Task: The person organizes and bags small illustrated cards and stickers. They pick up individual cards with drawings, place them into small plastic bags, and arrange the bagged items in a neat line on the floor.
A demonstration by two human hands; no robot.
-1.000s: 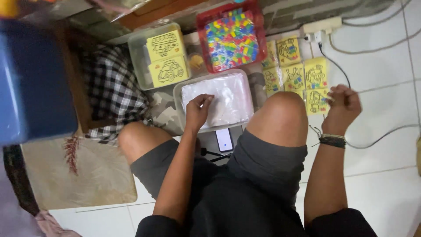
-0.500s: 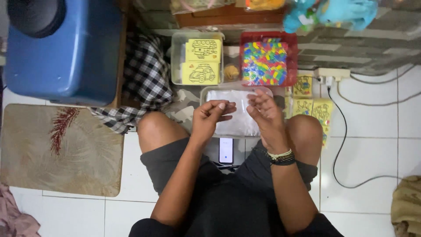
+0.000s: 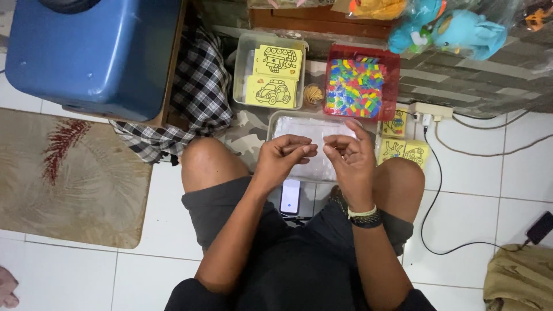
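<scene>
Clear plastic tray [image 3: 299, 129] lying flat on the floor between the knees, lined with what looks like a stack of transparent sleeves, just below the red tray [image 3: 391, 60] of bright multicoloured pieces. Both hands raised over its near half. Left hand [image 3: 282, 158] loosely curled, fingertips drawn together and pointing right; right hand [image 3: 349, 155] likewise curled, fingers pinched toward the left one, fingertips nearly meeting above the tray's middle. Possibly something thin and clear pinched between them, but too small and pale against the plastic to tell for sure. Dark and pale bands on the right wrist.

Compared with half a second ago: hands a little closer together and nearer the body, tray unmoved, camera tipped slightly so the tray sits higher in view. A full second ago, left hand flat on the tray and right hand out beyond the right knee on the yellow cards; now both over the tray.

Beside the red tray, a second clear box [image 3: 245, 69] holding yellow picture cards [image 3: 272, 91] of a car and a robot. More yellow cards [image 3: 403, 151] right of the clear tray, near a white power strip [image 3: 432, 110]. Phone [image 3: 290, 196] on the floor between the thighs. Blue container [image 3: 92, 52] top left, checked cloth [image 3: 196, 98] below it, patterned mat [image 3: 63, 178] at left.
</scene>
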